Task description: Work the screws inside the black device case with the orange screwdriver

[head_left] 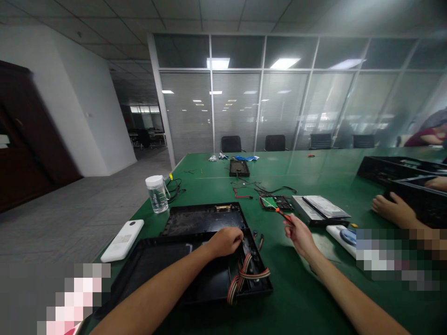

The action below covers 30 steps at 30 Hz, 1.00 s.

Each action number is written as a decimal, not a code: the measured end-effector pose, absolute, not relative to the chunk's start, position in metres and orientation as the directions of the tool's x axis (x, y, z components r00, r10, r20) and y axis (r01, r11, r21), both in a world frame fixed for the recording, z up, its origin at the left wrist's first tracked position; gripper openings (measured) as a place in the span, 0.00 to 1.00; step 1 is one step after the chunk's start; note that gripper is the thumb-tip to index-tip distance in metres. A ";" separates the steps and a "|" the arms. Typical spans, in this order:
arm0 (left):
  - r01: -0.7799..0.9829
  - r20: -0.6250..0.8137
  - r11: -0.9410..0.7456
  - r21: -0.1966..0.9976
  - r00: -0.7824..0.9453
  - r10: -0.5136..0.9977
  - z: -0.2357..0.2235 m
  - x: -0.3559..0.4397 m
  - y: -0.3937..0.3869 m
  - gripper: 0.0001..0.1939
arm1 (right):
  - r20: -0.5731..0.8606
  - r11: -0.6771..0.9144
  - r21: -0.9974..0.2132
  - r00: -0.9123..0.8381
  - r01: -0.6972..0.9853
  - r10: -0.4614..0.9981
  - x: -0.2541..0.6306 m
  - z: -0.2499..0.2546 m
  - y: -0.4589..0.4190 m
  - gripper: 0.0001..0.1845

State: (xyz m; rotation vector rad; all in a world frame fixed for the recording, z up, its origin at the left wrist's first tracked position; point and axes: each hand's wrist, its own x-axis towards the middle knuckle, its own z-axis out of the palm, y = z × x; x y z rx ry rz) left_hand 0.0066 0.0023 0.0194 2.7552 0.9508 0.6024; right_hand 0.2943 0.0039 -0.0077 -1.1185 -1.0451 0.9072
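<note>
The left hand (pixel 226 241) rests curled inside the open black case (pixel 195 274) on the table (pixel 300 298), beside its striped cable (pixel 244 277). Right of the case, the right hand (pixel 300 235) pinches a screwdriver (pixel 283 215).

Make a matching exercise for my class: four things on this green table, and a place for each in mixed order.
Things:
1 jar
2 white box
3 screwdriver
4 ribbon cable

Places:
A in the right hand
B at the table's left edge, nearest the camera
C upright beyond the white box
D hanging over the black case below the left hand

Pairs: 1-C, 2-B, 3-A, 4-D
</note>
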 end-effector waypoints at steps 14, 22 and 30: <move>0.613 -0.391 -0.302 0.730 0.737 0.551 0.056 -0.033 0.029 0.06 | 0.553 0.516 -0.718 -0.067 0.467 0.830 0.264 0.000 -0.022 0.16; 0.879 -0.718 -0.293 0.376 0.477 0.507 0.053 -0.033 0.029 0.08 | 0.333 0.772 -0.199 -0.699 0.604 0.632 0.236 0.043 -0.074 0.06; 0.814 -0.144 -0.527 0.243 0.568 0.811 0.074 -0.055 0.044 0.16 | 0.224 0.640 0.014 -0.626 0.768 0.747 0.236 0.022 -0.150 0.17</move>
